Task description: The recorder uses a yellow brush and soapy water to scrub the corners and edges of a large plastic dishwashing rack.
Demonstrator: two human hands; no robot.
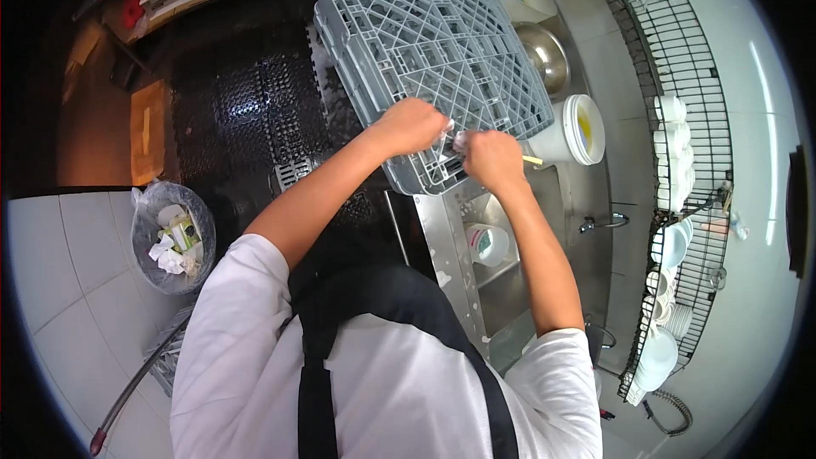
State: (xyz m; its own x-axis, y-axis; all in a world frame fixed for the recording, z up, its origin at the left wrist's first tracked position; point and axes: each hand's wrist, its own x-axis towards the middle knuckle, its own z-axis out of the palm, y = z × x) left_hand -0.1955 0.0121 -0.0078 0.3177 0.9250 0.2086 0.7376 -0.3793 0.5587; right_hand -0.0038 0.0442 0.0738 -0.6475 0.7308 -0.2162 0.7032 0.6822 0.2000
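Observation:
A grey plastic dishwasher rack [440,57] with a lattice face lies across the steel counter in front of me. Over its near end is my left hand [414,124], fingers curled, with a bit of something whitish at the fingertips. My right hand [492,156] is close beside it at the rack's near right corner, also curled around something small and pale. What the pale pieces are cannot be told, and the fingertips are partly blurred. Clear glass-like shapes show dimly through the lattice.
A white bucket [583,131] and a steel bowl [548,57] stand right of the rack. Nearer are the sink [510,293] and a plastic container [488,244]. A wire shelf [701,140] holds crockery. A lined trash bin [207,229] stands left, beside the wet black floor mat [236,102].

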